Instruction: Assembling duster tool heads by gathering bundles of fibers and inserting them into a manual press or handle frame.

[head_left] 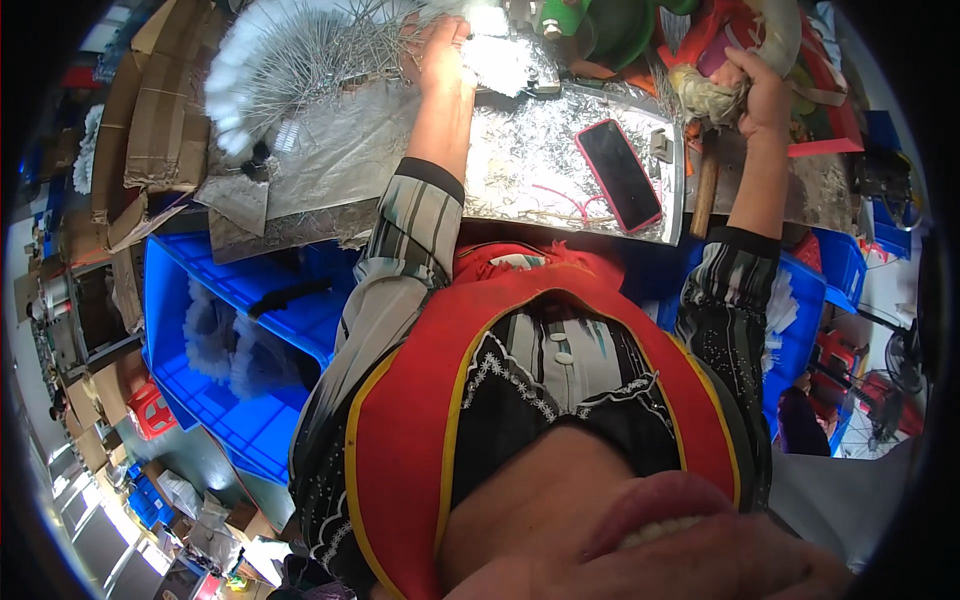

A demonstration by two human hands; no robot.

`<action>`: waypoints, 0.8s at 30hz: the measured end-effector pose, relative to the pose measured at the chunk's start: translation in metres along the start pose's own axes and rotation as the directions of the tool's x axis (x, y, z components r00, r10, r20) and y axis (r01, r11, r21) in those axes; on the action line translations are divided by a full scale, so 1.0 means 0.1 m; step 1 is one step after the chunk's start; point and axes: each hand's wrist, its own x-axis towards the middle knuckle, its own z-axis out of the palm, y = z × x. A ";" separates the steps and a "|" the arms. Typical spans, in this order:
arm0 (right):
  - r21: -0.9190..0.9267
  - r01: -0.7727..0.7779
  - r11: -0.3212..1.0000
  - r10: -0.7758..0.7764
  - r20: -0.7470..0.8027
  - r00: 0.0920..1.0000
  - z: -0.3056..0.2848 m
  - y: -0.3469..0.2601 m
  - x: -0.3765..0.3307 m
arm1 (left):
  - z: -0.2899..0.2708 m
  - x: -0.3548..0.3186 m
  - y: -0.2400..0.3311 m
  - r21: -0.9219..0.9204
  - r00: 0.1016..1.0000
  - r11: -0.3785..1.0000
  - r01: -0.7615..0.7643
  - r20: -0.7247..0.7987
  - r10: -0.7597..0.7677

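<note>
At the top of the table, my left hand (440,60) is closed, its fingertips bent in beside a glaring white patch (497,62). What they hold is lost in the glare. Left of it lies a large pile of thin wire stems (335,60) with white fluffy ends (232,95). My right hand (766,95) is curled around the side of a pale, cloth-wrapped lump (708,95) at the upper right. Below that lump a wooden handle (705,190) points toward me. A green machine part (565,15) stands between my hands.
A phone with a pink edge (620,175) lies on the shiny foil-covered tabletop (520,150). Cardboard (165,110) stands at the left. Blue bins (220,400) sit below the table on both sides, the left one with white fluffy material (235,345). A red tray edge (825,147) is at the right.
</note>
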 end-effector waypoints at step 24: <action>0.003 0.369 0.929 -0.369 -0.020 0.929 0.10 0.47 -0.15 | 0.19 -0.12 0.12 0.236 0.991 0.967 -0.100 -0.061 0.118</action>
